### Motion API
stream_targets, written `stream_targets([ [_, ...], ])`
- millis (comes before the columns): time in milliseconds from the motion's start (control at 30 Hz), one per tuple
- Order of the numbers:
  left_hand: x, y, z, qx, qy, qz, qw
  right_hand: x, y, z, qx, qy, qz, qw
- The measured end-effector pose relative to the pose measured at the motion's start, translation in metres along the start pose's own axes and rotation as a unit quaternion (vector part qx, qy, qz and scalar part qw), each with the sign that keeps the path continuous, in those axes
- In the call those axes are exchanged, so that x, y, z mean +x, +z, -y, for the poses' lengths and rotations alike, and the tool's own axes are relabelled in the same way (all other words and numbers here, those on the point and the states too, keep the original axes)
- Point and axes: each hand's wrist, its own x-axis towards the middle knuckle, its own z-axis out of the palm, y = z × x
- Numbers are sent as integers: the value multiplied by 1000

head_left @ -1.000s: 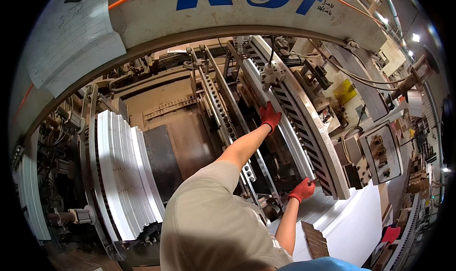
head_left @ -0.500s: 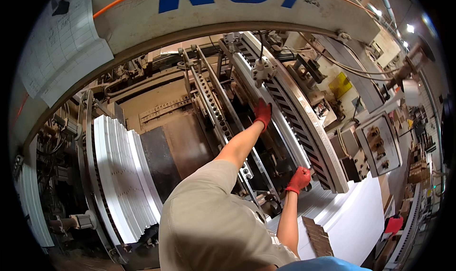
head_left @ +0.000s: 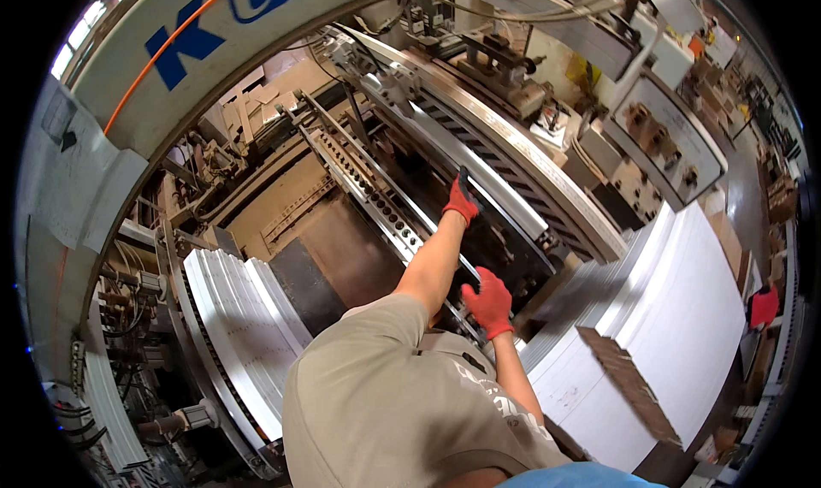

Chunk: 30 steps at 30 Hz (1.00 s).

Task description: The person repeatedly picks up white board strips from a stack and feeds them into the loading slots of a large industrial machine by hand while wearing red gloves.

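My left hand (head_left: pixel 462 201), in a red glove with dark fingertips, reaches into the machine beside a long silver bar (head_left: pixel 479 167). Its fingers are stretched out and nothing shows in them; whether they touch the bar is unclear. Nearer to me is my right hand (head_left: pixel 489 303), also red-gloved, its back turned up and its thumb apart from the fingers. It is close to the near end of a narrow metal rail, and I see nothing held in it. Left of both hands runs a beam with a row of round holes (head_left: pixel 376 199).
A stack of white panels (head_left: pixel 658 317) lies at the right with a brown strip (head_left: pixel 629 385) on it. More white grooved panels (head_left: pixel 244 325) stand at the left. A control box (head_left: pixel 667 137) juts out at the upper right. The machine's frame (head_left: pixel 282 47) arches overhead.
My right hand has left the near end of the silver bar, moved left toward the narrow rail and uncurled. My left hand stays beside the bar. The whole view has turned.
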Motion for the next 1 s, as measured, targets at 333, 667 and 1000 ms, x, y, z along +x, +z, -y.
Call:
stream_targets([
  [333,9,-5,-1,18,27,1,999,5,14,-27,-92,-11,78,993],
  [667,1,3,3,44,34,-70,996,6,9,-19,-129,-8,90,987],
  [1000,2,-1,6,10,2,-85,996,3,8,-12,-134,-29,87,987],
])
